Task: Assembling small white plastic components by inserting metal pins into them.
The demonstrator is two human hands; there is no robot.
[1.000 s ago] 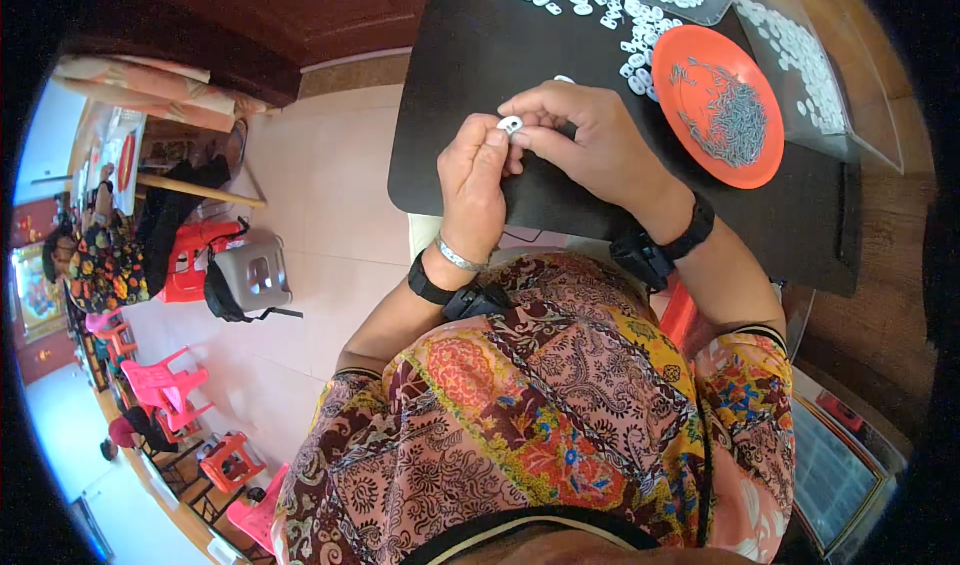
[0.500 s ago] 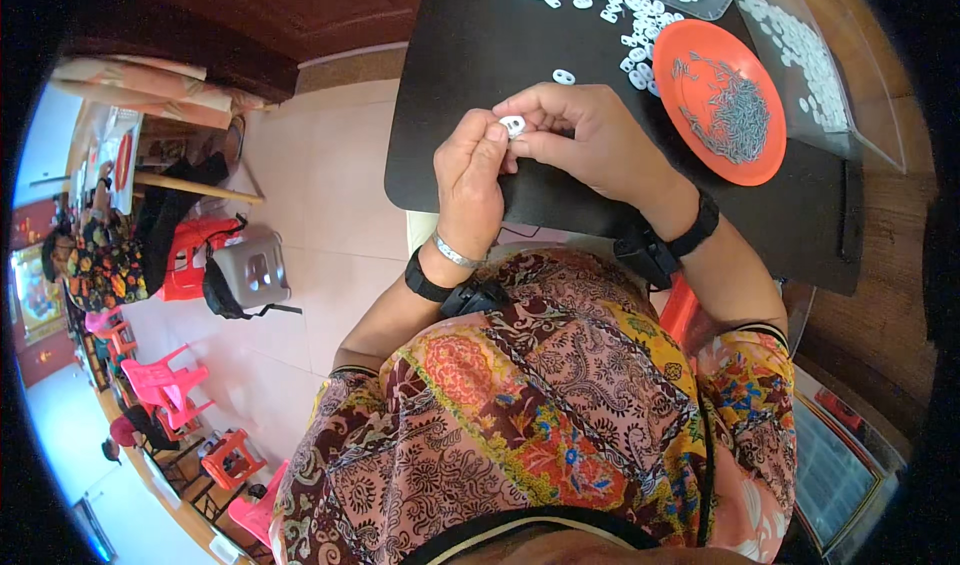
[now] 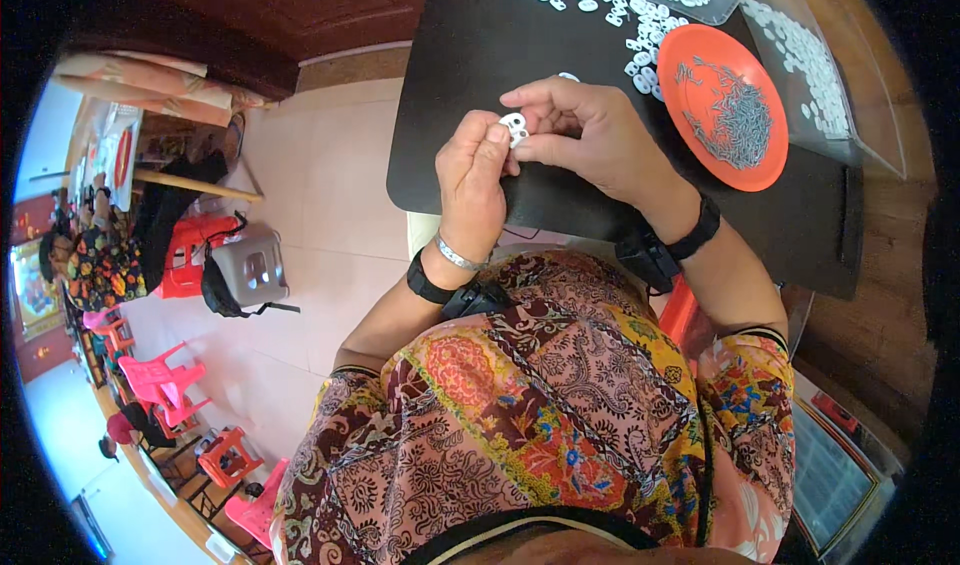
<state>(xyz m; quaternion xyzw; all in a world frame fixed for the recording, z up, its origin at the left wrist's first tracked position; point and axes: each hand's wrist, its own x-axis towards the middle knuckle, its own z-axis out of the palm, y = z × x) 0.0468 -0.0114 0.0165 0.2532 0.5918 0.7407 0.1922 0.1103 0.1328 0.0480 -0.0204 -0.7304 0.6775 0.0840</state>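
The left hand (image 3: pixel 470 173) is pinching the white part (image 3: pixel 516 128) between thumb and forefinger over the table (image 3: pixel 465 60), while the right hand (image 3: pixel 598 143) is curling close beside it, thumb at the part's near right edge; whether its hidden fingers are grasping anything cannot be told. In my judgement, the part is risking a slip or twist, should the small pinch be loosening under the right thumb's push. Its holed face is pointing up towards the camera, its long axis seemingly running away from the body, near end leaning right.
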